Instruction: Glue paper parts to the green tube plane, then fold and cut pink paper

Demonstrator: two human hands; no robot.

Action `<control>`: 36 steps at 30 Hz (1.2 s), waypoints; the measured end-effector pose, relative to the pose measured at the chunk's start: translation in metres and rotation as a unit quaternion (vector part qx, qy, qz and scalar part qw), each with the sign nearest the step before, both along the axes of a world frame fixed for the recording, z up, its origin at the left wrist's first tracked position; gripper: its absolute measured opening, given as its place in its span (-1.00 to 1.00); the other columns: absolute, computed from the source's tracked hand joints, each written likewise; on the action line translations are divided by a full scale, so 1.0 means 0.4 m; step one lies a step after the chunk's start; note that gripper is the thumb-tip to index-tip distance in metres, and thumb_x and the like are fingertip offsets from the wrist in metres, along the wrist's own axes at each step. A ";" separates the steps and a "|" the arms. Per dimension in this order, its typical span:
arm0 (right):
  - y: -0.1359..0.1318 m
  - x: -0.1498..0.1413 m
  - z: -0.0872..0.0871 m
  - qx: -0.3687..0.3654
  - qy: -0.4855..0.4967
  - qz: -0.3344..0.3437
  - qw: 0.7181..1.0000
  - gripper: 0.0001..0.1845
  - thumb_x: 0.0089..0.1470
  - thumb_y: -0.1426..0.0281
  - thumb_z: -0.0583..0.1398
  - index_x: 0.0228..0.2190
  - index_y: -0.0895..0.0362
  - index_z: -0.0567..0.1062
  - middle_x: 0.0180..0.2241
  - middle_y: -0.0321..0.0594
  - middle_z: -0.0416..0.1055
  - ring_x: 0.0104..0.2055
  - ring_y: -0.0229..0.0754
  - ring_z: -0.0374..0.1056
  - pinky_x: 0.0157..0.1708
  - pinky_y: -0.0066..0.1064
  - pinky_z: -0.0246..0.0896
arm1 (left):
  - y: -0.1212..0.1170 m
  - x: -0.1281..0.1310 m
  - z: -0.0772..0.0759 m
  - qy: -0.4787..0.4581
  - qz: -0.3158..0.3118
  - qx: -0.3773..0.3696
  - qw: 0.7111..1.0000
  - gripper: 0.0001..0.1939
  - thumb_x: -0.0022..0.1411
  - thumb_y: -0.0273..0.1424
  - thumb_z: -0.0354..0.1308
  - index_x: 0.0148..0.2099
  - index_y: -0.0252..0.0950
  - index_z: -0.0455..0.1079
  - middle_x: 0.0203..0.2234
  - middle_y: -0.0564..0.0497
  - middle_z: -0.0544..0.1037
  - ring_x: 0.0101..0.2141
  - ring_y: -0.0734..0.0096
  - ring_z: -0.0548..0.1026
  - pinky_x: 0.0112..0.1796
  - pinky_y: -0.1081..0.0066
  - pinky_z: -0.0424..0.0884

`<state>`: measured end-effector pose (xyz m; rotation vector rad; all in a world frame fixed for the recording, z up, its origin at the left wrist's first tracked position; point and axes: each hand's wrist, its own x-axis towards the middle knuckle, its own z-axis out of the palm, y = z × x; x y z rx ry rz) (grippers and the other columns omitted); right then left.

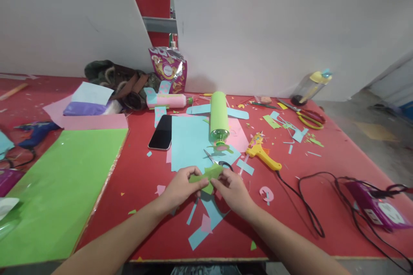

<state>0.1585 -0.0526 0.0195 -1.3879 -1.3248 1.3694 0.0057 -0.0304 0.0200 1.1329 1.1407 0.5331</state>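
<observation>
The held scrap [215, 171] is matt paper, the snack bag [168, 70] shiny, the bottle neck [220, 135] glossy, probably plastic.

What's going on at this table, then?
Someone's left hand and right hand hold a piece of green paper between them. Just beyond are scissors and a green-covered bottle, with blue paper shapes showing on both sides. A yellow glue gun lies to the right; paper scraps are scattered about.

I found no legible wording. Large pale lettering crossed the top of the purple snack bag [176, 78], cut off and creased beyond reading; I noted its round white label [167, 70] as too small to decipher.
</observation>
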 end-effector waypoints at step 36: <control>0.013 0.018 0.015 -0.122 0.116 0.075 0.983 -0.70 -0.32 0.22 0.29 -0.57 0.21 0.43 -0.73 -0.42 0.29 -0.68 -0.41 0.20 -0.63 -0.52 0.11 | -0.007 0.009 -0.016 -0.172 -0.001 -0.155 0.973 -0.53 -0.26 -0.15 0.31 -0.49 -0.31 0.13 -0.79 0.16 0.38 -0.80 0.65 0.27 -0.73 0.64 0.12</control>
